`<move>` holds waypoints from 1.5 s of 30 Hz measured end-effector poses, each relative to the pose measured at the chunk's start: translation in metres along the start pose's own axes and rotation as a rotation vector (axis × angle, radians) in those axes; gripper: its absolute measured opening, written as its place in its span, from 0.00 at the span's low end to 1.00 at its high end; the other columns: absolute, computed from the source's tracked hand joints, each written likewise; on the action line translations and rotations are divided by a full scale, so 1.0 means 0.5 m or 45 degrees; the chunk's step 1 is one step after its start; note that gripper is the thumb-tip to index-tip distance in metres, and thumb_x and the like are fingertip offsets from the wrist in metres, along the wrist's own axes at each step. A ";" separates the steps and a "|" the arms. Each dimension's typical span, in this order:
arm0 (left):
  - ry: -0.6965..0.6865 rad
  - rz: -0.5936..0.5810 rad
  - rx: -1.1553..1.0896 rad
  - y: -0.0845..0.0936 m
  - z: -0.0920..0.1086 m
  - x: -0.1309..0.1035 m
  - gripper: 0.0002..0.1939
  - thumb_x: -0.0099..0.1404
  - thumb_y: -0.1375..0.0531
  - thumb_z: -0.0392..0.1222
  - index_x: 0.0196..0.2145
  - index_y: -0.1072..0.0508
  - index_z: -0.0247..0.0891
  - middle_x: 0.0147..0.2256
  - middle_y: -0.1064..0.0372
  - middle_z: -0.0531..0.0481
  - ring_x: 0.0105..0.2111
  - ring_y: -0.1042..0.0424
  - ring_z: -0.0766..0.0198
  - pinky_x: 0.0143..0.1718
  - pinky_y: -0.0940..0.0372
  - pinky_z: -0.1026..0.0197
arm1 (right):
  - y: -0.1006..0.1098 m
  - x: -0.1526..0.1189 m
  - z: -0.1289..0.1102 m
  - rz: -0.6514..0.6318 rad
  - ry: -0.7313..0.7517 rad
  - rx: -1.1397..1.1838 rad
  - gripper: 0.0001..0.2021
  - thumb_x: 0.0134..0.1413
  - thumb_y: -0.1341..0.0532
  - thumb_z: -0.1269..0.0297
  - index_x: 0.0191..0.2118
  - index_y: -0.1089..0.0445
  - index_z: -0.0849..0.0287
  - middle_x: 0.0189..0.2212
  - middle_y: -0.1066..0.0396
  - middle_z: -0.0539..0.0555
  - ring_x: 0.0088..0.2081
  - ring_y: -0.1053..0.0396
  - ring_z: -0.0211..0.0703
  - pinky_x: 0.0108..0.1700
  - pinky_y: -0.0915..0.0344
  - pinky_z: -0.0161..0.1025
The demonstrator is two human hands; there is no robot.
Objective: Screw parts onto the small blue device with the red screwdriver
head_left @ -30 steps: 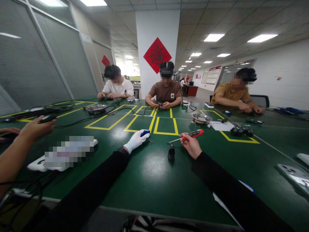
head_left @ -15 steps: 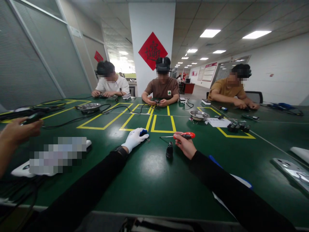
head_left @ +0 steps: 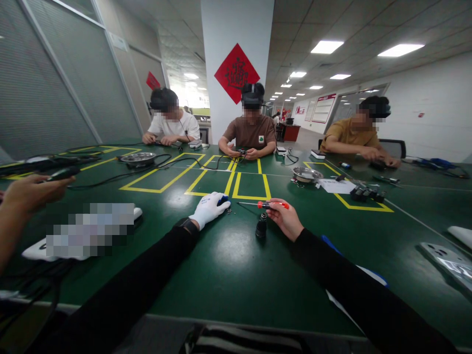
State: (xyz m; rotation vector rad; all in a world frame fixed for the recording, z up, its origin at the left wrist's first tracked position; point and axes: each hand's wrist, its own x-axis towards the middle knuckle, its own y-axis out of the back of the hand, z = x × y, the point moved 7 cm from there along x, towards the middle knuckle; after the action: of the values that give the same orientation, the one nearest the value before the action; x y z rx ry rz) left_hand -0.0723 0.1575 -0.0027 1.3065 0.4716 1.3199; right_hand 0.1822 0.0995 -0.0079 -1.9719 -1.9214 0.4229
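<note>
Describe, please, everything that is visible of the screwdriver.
The screwdriver has a red-and-black, plastic-looking handle and a thin, straight, metallic-looking shaft. The bare right hand grips the handle, covering part of it. Held over the green table, it looks nearly level in this view, pointing toward the gloved left hand but apart from it. The tip's shape is too small to tell.

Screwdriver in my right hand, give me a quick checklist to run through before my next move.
1. Screwdriver held in right hand: ok.
2. Black part upright on the table: ok.
3. Screwdriver tip clear of the black part: ok.
4. Both hands gloved: not ok; only the left hand is.
5. Small metal pieces all there: cannot tell; some lie beside the left hand, too small to count.
</note>
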 end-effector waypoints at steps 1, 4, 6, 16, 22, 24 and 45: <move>-0.002 0.002 0.003 0.000 0.000 -0.002 0.23 0.63 0.49 0.57 0.48 0.30 0.41 0.46 0.31 0.46 0.46 0.32 0.56 0.50 0.38 0.56 | 0.004 0.002 0.000 0.021 0.009 0.009 0.09 0.42 0.34 0.73 0.33 0.31 0.60 0.26 0.25 0.51 0.23 0.29 0.33 0.28 0.30 0.29; -0.014 0.008 0.006 0.000 0.002 -0.005 0.24 0.63 0.50 0.58 0.49 0.30 0.40 0.47 0.31 0.45 0.47 0.32 0.55 0.51 0.39 0.56 | 0.015 0.007 0.001 0.071 0.027 0.030 0.09 0.43 0.35 0.73 0.34 0.32 0.59 0.24 0.26 0.50 0.22 0.30 0.32 0.26 0.31 0.28; -0.018 0.000 0.003 0.002 0.005 -0.006 0.26 0.63 0.51 0.59 0.49 0.30 0.40 0.47 0.31 0.45 0.47 0.32 0.55 0.51 0.39 0.56 | 0.021 0.011 0.001 0.089 0.030 0.040 0.10 0.44 0.35 0.72 0.35 0.33 0.59 0.25 0.25 0.50 0.21 0.31 0.32 0.24 0.31 0.28; 0.004 -0.077 0.018 0.007 0.018 -0.012 0.32 0.59 0.50 0.65 0.50 0.31 0.38 0.48 0.32 0.43 0.47 0.32 0.53 0.49 0.38 0.56 | 0.025 0.018 0.004 0.068 0.023 0.068 0.06 0.48 0.37 0.71 0.33 0.34 0.59 0.28 0.25 0.52 0.21 0.32 0.31 0.23 0.31 0.27; -0.005 -0.085 0.015 0.005 0.018 -0.011 0.34 0.59 0.51 0.67 0.51 0.31 0.37 0.48 0.32 0.42 0.47 0.32 0.53 0.50 0.38 0.56 | 0.022 0.018 0.004 0.034 0.008 0.057 0.06 0.48 0.36 0.71 0.33 0.33 0.60 0.29 0.24 0.53 0.22 0.31 0.32 0.24 0.30 0.27; 0.004 -0.087 0.009 0.006 0.017 -0.011 0.34 0.60 0.52 0.67 0.51 0.32 0.37 0.49 0.32 0.42 0.48 0.32 0.53 0.51 0.38 0.56 | 0.022 0.019 0.005 0.028 0.006 0.056 0.05 0.48 0.37 0.71 0.33 0.33 0.60 0.29 0.24 0.53 0.22 0.31 0.31 0.25 0.30 0.27; 0.001 -0.143 0.063 0.000 0.019 -0.014 0.36 0.59 0.52 0.67 0.54 0.34 0.38 0.53 0.36 0.41 0.52 0.36 0.50 0.54 0.41 0.53 | 0.020 0.011 0.001 0.043 -0.027 0.075 0.04 0.48 0.37 0.70 0.32 0.33 0.59 0.30 0.24 0.53 0.22 0.31 0.31 0.24 0.31 0.28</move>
State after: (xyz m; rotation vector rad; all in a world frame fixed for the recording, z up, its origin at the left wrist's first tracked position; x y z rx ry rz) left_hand -0.0663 0.1475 -0.0025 1.3014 0.5727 1.2223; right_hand 0.1910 0.1049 -0.0126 -1.9727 -1.8687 0.5051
